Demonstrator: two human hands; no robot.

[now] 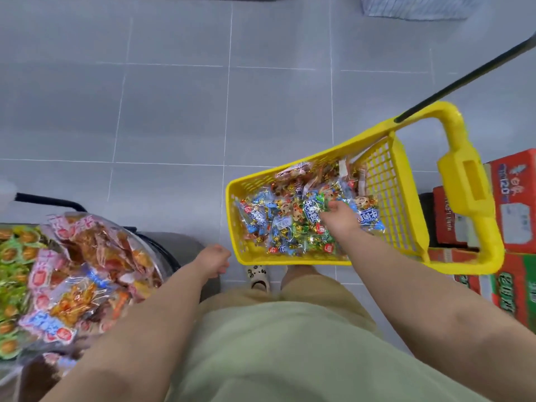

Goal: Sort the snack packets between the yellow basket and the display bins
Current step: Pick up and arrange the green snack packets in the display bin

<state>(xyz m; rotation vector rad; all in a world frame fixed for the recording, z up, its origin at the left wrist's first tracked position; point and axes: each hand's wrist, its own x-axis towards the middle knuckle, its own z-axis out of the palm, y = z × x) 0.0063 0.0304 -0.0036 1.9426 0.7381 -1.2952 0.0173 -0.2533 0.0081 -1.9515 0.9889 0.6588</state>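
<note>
The yellow basket (pixel 406 181) stands on the floor at the right, holding several snack packets (pixel 278 219) in blue, green and red wrappers. My right hand (pixel 338 220) reaches into the basket, its fingers curled round a packet near the middle of the heap. My left hand (pixel 216 261) hangs just left of the basket's near corner, fingers loosely curled and holding nothing. At the left a clear display bin (pixel 150 248) is piled with pink and orange snack packets (pixel 84 271). Beside it lie green packets (pixel 11 274).
Red and green cardboard boxes (pixel 510 227) are stacked at the right behind the basket's handle (pixel 464 184). A black bar (pixel 464 76) slants up from the basket. Grey tiled floor (pixel 174 111) stretches ahead. My shoes (pixel 258 275) stand just below the basket.
</note>
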